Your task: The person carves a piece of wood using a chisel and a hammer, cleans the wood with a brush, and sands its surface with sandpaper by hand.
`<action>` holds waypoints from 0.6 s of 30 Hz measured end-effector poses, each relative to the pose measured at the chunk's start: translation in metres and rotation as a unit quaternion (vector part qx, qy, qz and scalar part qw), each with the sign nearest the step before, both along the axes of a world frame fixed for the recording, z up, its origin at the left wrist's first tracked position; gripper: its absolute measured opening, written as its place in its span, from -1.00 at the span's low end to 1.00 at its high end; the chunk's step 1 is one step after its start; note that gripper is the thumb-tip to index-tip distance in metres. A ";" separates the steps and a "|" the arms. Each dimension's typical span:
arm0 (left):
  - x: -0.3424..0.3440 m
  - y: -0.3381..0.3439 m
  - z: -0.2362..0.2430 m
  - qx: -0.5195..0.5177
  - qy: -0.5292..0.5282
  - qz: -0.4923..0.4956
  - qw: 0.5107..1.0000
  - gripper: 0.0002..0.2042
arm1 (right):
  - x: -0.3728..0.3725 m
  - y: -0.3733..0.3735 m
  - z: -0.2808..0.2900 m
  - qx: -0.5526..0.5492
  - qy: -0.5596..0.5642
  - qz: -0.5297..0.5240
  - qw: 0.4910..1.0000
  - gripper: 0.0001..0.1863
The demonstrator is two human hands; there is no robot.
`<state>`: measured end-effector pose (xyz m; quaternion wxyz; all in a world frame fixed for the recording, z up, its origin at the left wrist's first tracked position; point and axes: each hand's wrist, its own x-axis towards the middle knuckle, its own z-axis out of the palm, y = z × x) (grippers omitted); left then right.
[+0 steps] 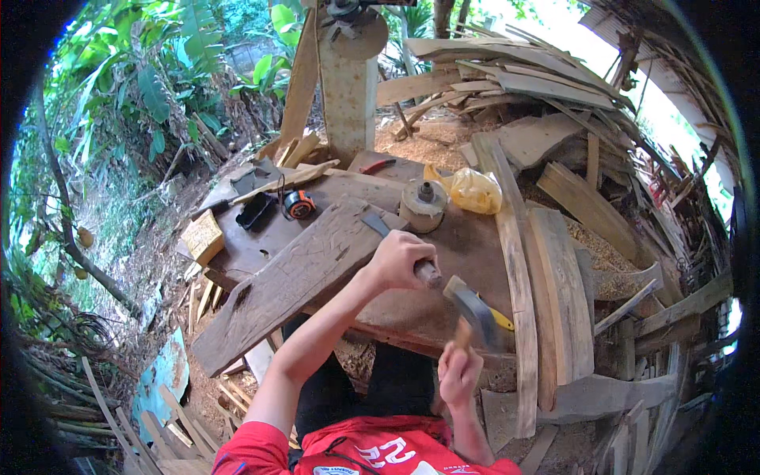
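Note:
A thick, weathered wooden plank [293,277] lies slantwise across the work table, its near end jutting past the edge. My left hand [402,260] is wrapped around a chisel [374,223], whose flat metal blade points up-left onto the plank. The chisel's wooden butt sticks out of my fist towards the right. Low on the right, my right hand [461,372] grips the wooden handle of a hammer [477,313]. Motion blurs the hammer's dark head, which sits just right of the chisel butt, a small gap between them. Something yellow shows beside the head; its kind is unclear.
On the brown table [443,317] stand a round grey motor-like part [423,207], a yellow plastic bag [475,191] and an orange-black tape measure [299,204]. A wood block [203,237] sits at the left corner. Long boards [514,277] line the right side; stacked planks [522,75] rise behind.

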<state>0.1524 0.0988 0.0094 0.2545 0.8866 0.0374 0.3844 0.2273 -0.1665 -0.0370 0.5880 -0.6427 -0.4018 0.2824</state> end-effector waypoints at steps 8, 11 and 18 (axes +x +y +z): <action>-0.002 -0.017 0.019 -0.029 -0.020 -0.050 0.998 -0.82 | -0.007 -0.024 0.013 0.141 0.009 -0.026 0.990 -0.27; -0.002 -0.015 0.021 -0.033 -0.015 -0.058 0.998 -0.84 | -0.013 -0.025 0.009 0.246 0.004 -0.031 0.969 -0.24; 0.000 -0.008 0.019 -0.014 -0.049 -0.054 0.997 -0.81 | -0.021 -0.022 0.010 0.265 0.021 -0.015 0.964 -0.20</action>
